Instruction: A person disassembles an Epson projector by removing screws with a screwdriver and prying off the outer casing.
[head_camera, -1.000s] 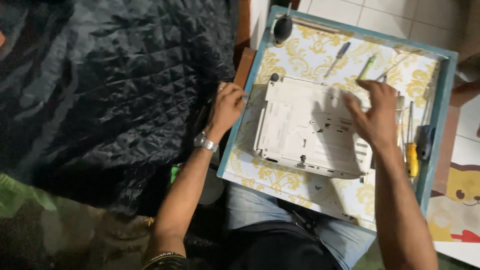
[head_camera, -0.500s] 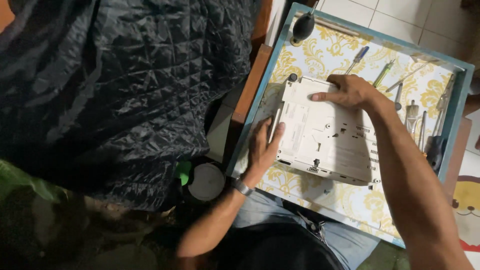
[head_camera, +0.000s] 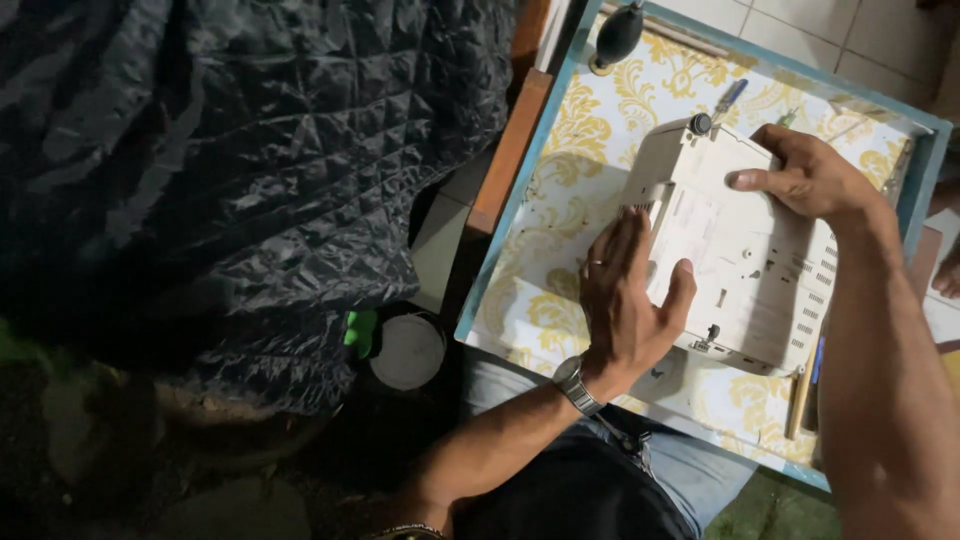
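A cream plastic device casing (head_camera: 745, 250) lies underside up on a small table (head_camera: 560, 190) with a blue rim and a yellow floral top. My left hand (head_camera: 625, 295), with a ring and a wristwatch, grips the casing's near left edge, thumb on top. My right hand (head_camera: 805, 180) presses on the casing's far right part, fingers spread over it. A black knob (head_camera: 700, 123) sticks out at the casing's far corner.
A blue-handled screwdriver (head_camera: 730, 97) and a dark rubber blower (head_camera: 617, 35) lie at the table's far side. More tools (head_camera: 805, 385) rest along its right edge. A black quilted cover (head_camera: 230, 170) fills the left. A round white lid (head_camera: 407, 350) sits on the floor below.
The casing has been turned and shifted on the table. My left hand slid up along its left edge and my right hand moved to its far right part. The view came closer.
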